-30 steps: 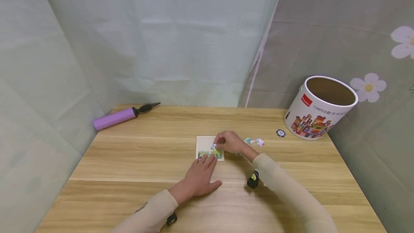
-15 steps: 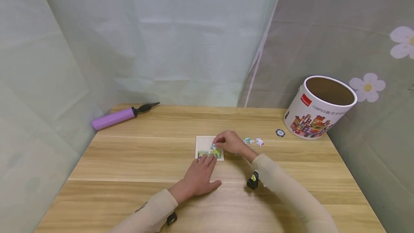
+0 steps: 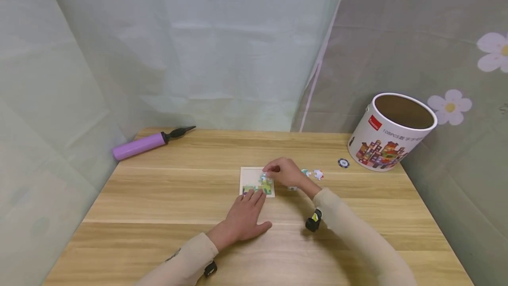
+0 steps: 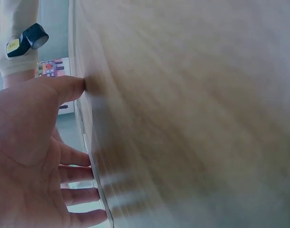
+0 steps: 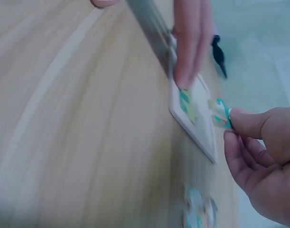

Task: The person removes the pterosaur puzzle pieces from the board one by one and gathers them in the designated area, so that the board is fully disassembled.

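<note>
A pale square puzzle board lies on the table, its near part filled with green puzzle pieces. My left hand rests with straight, slightly spread fingers on the board's near edge, the thumb out to the side on the wood. Thumb and index finger of my right hand pinch a jigsaw piece with green, white and yellow on it. In the right wrist view that piece is raised above the board's surface. Several loose jigsaw pieces lie right of the board, partly hidden by the right hand and wrist.
A blue-and-white round chip lies near a large white bucket at the back right. At the back left is a purple hand pump with a black nozzle. Cloth walls close off the table's back and sides.
My right hand has shifted slightly right and back, raising the pinched jigsaw piece from the board's right part. The left hand stays in place.
</note>
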### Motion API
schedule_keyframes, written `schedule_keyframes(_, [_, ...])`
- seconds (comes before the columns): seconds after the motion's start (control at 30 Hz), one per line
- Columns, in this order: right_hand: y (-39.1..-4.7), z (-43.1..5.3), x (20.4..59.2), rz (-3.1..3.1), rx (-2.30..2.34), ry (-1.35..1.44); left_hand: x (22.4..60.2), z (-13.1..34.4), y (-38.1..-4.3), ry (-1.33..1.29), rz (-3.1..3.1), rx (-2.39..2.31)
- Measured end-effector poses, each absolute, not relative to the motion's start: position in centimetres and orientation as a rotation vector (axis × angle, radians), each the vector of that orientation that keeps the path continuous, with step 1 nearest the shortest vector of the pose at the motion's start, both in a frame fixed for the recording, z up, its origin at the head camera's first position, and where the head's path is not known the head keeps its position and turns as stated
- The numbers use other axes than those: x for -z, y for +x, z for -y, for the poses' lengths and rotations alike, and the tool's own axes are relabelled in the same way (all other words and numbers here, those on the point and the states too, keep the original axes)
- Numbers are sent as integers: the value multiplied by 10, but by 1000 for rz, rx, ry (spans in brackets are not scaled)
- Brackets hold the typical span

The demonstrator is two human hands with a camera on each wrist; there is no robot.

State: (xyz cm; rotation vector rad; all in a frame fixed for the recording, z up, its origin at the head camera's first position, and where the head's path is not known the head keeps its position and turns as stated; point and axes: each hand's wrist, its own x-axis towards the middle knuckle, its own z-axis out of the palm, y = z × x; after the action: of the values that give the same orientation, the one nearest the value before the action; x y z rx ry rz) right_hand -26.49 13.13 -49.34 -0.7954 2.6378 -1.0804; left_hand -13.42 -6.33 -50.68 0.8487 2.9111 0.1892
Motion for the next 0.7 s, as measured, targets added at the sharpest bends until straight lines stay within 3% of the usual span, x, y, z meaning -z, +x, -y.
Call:
schedule_keyframes(0.4, [-251,-224,473,-2719,1153,-707,504,65,-132,854,-2913,-174])
schedule_keyframes(0.7, [-242,-274,483,-2800,1085,-638,506,64,-132,868,-2915,-134])
